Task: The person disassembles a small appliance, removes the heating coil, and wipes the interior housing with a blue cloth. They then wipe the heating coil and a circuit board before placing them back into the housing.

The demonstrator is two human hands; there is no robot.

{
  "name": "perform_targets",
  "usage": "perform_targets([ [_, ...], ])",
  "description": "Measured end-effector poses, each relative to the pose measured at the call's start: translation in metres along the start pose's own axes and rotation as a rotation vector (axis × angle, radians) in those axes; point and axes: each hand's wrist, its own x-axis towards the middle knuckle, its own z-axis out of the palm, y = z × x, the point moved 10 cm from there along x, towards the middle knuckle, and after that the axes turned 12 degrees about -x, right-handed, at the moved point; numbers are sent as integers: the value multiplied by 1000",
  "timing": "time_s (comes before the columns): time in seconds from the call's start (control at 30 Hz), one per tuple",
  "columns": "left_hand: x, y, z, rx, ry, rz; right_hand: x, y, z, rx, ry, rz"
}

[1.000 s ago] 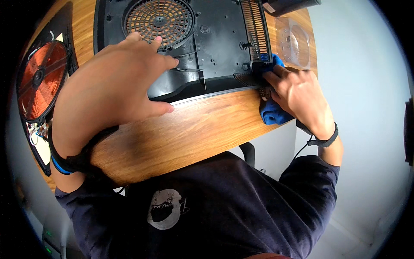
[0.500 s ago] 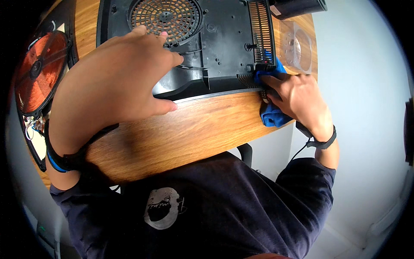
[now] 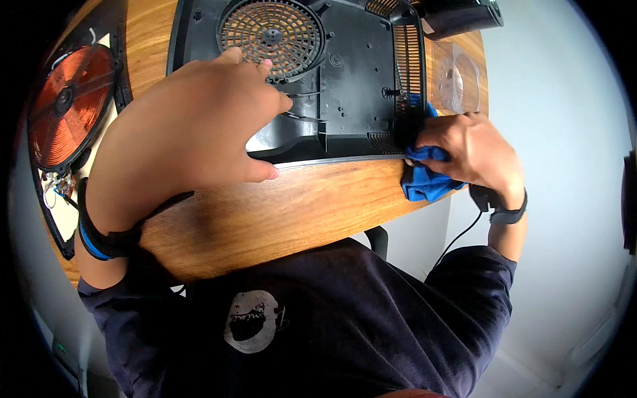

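A black plastic housing [image 3: 358, 79] lies with its ribbed inner side up; it has a round fan grille [image 3: 271, 41] and slotted vents on the right. My left hand [image 3: 192, 123] is over its near left part, fingers spread toward the grille and thumb at the front edge. Those fingers are apart, not wrapped round anything. At the housing's near right corner, my right hand [image 3: 471, 149] pinches a bunched blue cloth [image 3: 428, 186] against the corner. Part of the cloth is hidden behind the fingers and hangs toward the table's front edge.
On the left lies a round copper coil [image 3: 56, 126] on a black frame, with wires beside it. A clear plastic piece [image 3: 456, 76] is at the right edge of the wooden table [image 3: 285, 205]. Behind it sits a dark cylindrical object [image 3: 461, 16].
The housing and my left hand have shifted slightly right and nearer. My right hand has slid a little nearer and right with the cloth, round the corner.
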Motion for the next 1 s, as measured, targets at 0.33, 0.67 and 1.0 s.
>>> perform_targets([
  [0.33, 0, 1, -2, -69, -7, 12, 24, 21, -7, -62, 208, -9],
  [0.67, 1, -1, 0, -54, -14, 4, 30, 19, -13, -267, 210, -4],
  [1.0, -1, 1, 1, -48, -41, -2, 12, 86, -56, -373, 553, 181],
])
